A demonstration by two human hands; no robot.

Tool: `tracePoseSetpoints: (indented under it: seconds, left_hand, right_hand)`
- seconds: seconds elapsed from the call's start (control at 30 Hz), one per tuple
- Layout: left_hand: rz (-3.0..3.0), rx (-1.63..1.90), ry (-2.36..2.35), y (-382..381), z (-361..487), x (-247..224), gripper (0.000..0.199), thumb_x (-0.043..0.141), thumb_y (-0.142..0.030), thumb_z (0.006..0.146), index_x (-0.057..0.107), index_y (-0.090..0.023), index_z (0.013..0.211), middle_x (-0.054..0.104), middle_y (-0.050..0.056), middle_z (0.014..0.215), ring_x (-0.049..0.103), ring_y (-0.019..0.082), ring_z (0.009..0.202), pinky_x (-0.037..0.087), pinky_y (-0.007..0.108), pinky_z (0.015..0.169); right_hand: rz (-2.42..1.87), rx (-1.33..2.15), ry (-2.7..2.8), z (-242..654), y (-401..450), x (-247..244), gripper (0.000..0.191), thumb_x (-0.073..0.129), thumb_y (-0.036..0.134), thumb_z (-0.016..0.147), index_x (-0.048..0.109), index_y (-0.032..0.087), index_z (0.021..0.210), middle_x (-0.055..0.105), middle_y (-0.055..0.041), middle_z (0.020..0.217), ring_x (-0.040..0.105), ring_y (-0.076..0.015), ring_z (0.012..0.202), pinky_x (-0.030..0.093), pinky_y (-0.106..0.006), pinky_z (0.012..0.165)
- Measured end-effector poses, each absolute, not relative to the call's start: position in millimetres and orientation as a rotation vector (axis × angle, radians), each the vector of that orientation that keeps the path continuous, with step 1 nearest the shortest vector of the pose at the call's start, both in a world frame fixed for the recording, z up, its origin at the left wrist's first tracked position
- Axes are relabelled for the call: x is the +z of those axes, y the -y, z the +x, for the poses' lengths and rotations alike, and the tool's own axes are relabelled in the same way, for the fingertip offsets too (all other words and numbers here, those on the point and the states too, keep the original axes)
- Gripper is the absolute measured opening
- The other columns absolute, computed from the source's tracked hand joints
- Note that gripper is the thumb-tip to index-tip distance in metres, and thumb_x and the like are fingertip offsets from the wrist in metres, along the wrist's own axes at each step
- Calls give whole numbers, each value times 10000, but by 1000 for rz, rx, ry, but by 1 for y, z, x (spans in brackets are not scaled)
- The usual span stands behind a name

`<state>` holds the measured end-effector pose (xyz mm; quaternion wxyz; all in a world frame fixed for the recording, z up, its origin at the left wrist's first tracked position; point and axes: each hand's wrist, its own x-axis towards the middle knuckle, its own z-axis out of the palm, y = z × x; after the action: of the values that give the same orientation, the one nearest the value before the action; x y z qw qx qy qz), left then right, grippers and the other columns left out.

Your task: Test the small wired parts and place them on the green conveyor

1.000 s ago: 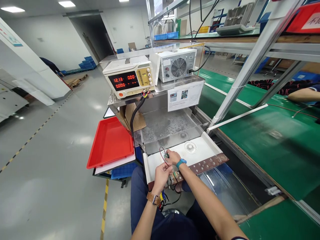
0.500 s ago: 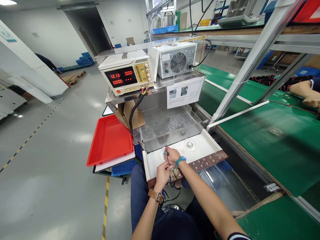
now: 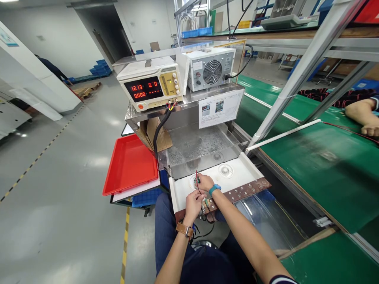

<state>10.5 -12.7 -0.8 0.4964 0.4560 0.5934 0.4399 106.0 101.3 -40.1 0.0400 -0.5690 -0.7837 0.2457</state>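
Head view is showing the right hand [image 3: 205, 182] pinching a small green part [image 3: 197, 180] with red wire, the left hand [image 3: 193, 203] just beside it, fingers curled, grip unclear.

Bright overhead light, glossy glare, warped edges

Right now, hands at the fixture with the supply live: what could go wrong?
1. The power supply display is lit, reading about 12 volts; the right hand and left hand work bare on the red wire and small part, so a slipped lead could short.
2. The black cable hangs loose toward the white tray; it may snag.
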Motion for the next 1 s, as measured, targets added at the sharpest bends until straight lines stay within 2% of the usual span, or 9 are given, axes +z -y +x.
tracePoseSetpoints:
  seconds: [1.0]
  left_hand:
    - [1082, 1020, -1412, 11, 10, -3, 147, 610, -280, 746, 661, -167, 826, 759, 94, 791, 717, 233, 793, 511, 302, 695]
  right_hand:
    - [-1747, 793, 2372, 106, -101, -38, 355, 611, 350, 798, 577, 226, 1129, 707, -63, 963, 644, -231, 900, 366, -269, 704]
